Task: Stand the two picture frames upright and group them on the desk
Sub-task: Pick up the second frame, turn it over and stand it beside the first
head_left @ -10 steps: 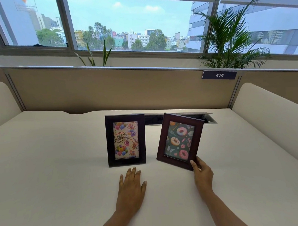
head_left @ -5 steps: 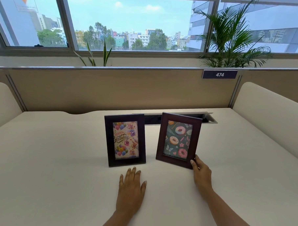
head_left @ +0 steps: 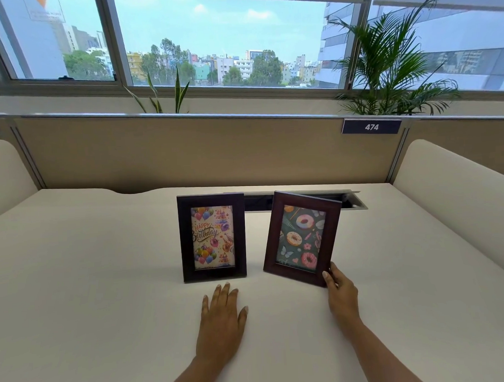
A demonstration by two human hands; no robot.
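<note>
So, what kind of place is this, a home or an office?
Most likely an open-plan office workstation: the desk is fenced by a low partition carrying a number plate, 474, with a cable hatch in the desktop and a wide window behind.

- We lose some of the right hand [head_left: 340, 293]'s fingers behind the donut frame [head_left: 302, 237]'s near corner.
- Just beyond the left hand [head_left: 222, 322], we cannot see what props the birthday frame [head_left: 212, 237].
- Both forearms are cut off below.
</note>
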